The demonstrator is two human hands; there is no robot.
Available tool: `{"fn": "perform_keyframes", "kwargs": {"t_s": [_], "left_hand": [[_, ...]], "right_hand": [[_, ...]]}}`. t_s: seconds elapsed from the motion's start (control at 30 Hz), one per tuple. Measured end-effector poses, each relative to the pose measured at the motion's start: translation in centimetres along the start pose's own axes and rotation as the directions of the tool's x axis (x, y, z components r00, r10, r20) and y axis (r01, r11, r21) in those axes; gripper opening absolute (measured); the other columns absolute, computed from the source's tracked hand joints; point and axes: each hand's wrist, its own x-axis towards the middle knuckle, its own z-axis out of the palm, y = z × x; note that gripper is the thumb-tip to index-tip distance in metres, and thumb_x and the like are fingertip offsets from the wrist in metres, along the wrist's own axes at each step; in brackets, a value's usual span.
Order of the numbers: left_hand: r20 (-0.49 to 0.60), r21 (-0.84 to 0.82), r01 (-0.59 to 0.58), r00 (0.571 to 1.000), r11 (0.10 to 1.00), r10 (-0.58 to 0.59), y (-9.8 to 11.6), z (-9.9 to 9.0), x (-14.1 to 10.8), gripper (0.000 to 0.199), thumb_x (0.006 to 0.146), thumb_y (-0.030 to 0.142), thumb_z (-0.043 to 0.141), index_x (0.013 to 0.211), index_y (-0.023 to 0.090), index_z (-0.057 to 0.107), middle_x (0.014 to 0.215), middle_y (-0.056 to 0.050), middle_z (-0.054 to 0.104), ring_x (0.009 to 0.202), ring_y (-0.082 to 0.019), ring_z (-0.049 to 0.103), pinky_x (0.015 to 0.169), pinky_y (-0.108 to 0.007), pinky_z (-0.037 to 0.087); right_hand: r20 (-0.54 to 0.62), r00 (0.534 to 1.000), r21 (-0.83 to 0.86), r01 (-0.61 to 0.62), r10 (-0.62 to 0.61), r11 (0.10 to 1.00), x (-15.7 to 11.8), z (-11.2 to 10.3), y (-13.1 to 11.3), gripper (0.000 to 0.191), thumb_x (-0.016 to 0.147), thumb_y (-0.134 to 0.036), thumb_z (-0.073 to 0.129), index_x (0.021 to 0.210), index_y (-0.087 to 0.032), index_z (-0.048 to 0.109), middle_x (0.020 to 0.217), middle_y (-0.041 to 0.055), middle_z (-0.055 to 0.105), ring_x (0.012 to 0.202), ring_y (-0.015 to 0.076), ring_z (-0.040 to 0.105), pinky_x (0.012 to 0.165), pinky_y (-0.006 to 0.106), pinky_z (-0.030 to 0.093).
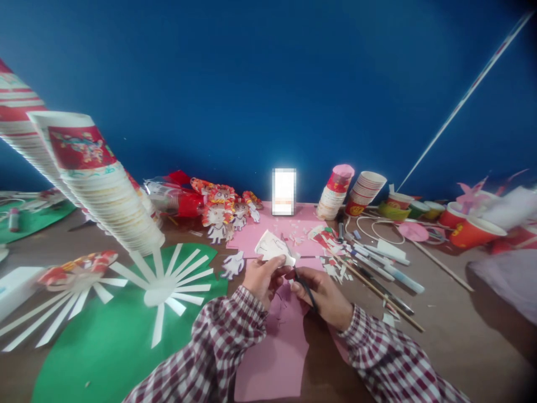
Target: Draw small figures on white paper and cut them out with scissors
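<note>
Pinched in my left hand (pixel 263 278) is a piece of white paper (pixel 271 244) with a figure outlined on it in dark lines. My right hand (pixel 321 291) is closed round a pair of scissors (pixel 308 288) with dark handles, and the blades reach up to the paper's right edge. Below both hands lies pink paper (pixel 268 364). A cut-out white paper figure (pixel 233 265) rests just left of my left hand. Paper scraps (pixel 335 270) are scattered on the right.
Tall stacks of paper cups (pixel 104 190) lean at the left. A green sheet (pixel 104 358) carries a cup cut into strips (pixel 159 294). Paper lion-headed figures (pixel 218 212) stand behind. Pens (pixel 377 263), a wooden stick (pixel 386 296) and red cups (pixel 478 230) lie to the right.
</note>
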Motion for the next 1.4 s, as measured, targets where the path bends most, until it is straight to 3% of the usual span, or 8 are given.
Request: {"fn": "perform_keyframes", "kwargs": {"t_s": [0.27,0.67,0.93,1.1,1.4], "left_hand": [[0.026,0.031,-0.012,1.000,0.999,0.011,-0.21,0.13,0.11,0.014,0.061,0.014,0.069,0.067,0.013,0.057,0.053,0.001,0.060,0.050,-0.010,0.061,0.034,-0.012,0.038],[0.057,0.007,0.014,0.998,1.000,-0.014,-0.42,0.19,0.01,0.019,0.058,0.017,0.072,0.068,0.013,0.056,0.054,0.001,0.060,0.050,-0.010,0.061,0.034,-0.011,0.037],[0.121,0.024,-0.027,0.992,0.999,0.024,-0.80,-0.22,0.32,0.027,0.054,0.023,0.075,0.061,0.013,0.051,0.048,0.004,0.051,0.042,-0.004,0.049,0.029,-0.010,0.020],[0.105,0.045,-0.026,0.994,0.999,0.021,-0.80,-0.29,0.38,0.028,0.053,0.026,0.075,0.062,0.013,0.052,0.045,0.006,0.047,0.037,-0.001,0.037,0.030,-0.011,0.019],[0.121,0.015,0.013,0.993,1.000,-0.014,-0.76,-0.25,0.49,0.029,0.052,0.025,0.076,0.062,0.012,0.051,0.046,0.007,0.044,0.036,0.000,0.033,0.030,-0.011,0.018]], "right_hand": [[0.049,0.999,0.102,-0.013,0.008,0.995,0.04,-0.15,-0.23,0.039,0.078,-0.046,0.058,0.096,-0.011,0.057,0.058,-0.0049,0.042,0.046,0.0059,0.034,0.043,0.019,0.029],[-0.013,0.997,0.026,0.075,-0.074,0.997,-0.03,0.07,0.35,0.031,0.081,-0.041,0.056,0.098,-0.015,0.061,0.062,-0.0004,0.051,0.064,0.0147,0.050,0.057,0.024,0.042],[-0.049,0.997,0.032,0.065,-0.063,0.997,-0.21,0.38,0.31,0.027,0.081,-0.039,0.057,0.095,-0.016,0.060,0.075,0.0026,0.058,0.066,0.0143,0.052,0.060,0.025,0.044],[-0.048,0.997,0.008,0.057,-0.057,0.998,-0.11,0.34,-0.18,0.028,0.081,-0.040,0.056,0.094,-0.015,0.060,0.068,0.0024,0.057,0.070,0.0169,0.054,0.060,0.025,0.044],[-0.054,0.998,0.006,0.036,-0.036,0.999,-0.13,0.31,-0.07,0.028,0.080,-0.040,0.057,0.094,-0.016,0.061,0.057,-0.0005,0.052,0.068,0.0177,0.056,0.058,0.025,0.046]]}}
